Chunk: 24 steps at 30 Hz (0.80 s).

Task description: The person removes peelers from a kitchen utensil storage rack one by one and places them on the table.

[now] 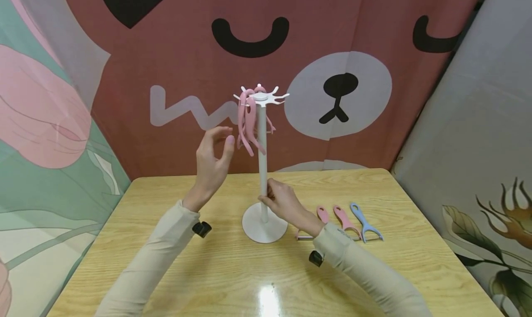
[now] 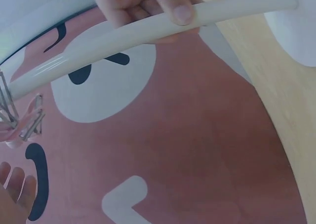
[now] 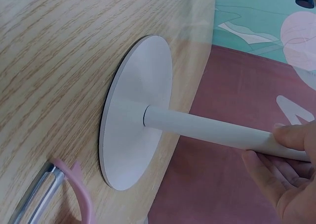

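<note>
A white stand with a slim pole (image 1: 262, 167), a round base (image 1: 253, 227) and a ring of hooks (image 1: 274, 98) on top stands upright on the table. Several pink peelers (image 1: 251, 120) hang from the hooks on its left side, overlapping one another. My left hand (image 1: 211, 162) is just left of them, thumb and fingers bent with a gap between, holding nothing. Lower down, my right hand (image 1: 287, 201) grips the pole above the base; the right wrist view shows its thumb and fingers (image 3: 266, 177) around the pole.
On the wooden table (image 1: 199, 266), right of the base, lie a pink peeler (image 1: 322, 214) partly hidden by my right arm, another pink peeler (image 1: 344, 219) and a blue peeler (image 1: 362, 221). A printed cloth (image 1: 178, 146) hangs behind the table's far edge.
</note>
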### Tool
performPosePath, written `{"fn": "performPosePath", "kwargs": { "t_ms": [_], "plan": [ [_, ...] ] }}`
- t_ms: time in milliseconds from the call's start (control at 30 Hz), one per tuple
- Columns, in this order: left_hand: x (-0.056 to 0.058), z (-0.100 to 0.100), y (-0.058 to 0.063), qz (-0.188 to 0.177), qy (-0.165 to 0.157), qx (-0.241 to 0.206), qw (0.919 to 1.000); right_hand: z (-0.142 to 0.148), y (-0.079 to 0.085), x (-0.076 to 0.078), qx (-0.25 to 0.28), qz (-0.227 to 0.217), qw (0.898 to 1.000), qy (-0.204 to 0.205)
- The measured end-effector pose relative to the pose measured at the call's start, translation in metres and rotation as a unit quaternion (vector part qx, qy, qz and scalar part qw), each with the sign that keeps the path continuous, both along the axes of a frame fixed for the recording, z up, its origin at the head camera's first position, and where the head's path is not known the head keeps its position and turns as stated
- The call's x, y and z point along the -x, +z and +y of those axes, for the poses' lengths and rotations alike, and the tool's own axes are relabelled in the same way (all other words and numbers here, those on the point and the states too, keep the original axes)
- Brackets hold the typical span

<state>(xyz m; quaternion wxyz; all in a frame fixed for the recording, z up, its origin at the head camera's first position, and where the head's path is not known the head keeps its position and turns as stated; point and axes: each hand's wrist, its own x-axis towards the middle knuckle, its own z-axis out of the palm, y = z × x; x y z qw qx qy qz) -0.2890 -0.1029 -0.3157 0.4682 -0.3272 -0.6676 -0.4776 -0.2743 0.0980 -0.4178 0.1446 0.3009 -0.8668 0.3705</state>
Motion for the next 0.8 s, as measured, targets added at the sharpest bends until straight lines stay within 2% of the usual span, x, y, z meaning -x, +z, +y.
{"fn": "performPosePath", "kwargs": {
  "t_ms": [200, 467, 800],
  "plan": [
    [-0.003, 0.002, 0.008, -0.007, -0.028, -0.014, 0.9995, 0.0, -0.001, 0.0, -0.004, -0.003, 1.0, -0.001],
    [-0.007, 0.006, 0.016, -0.005, -0.06, -0.012, 0.9981, -0.001, 0.0, 0.0, -0.009, -0.003, 1.0, -0.005],
    [-0.009, 0.009, 0.021, -0.005, -0.062, -0.012, 0.998, 0.0, 0.0, -0.001, -0.011, -0.004, 1.0, 0.002]
  ]
}}
